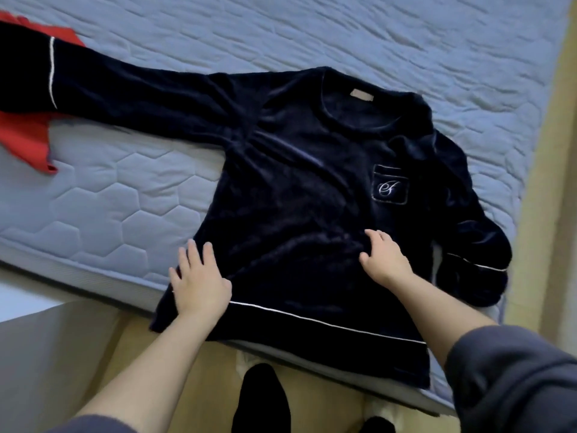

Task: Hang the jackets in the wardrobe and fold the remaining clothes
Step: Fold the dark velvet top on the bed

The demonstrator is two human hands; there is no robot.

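Navy velour pyjama top lies flat, front up, on quilted mattress, hem hanging over near edge. Left hand flat, fingers spread, presses top's lower left edge just above white hem piping. Right hand rests on lower middle of top below monogrammed pocket, fingers loosely bent, nothing pinched. One sleeve stretched out across red garment; other sleeve bunched at right.

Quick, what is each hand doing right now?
Left hand: open, flat on the navy top.
Right hand: open, resting on the top, gripping nothing.
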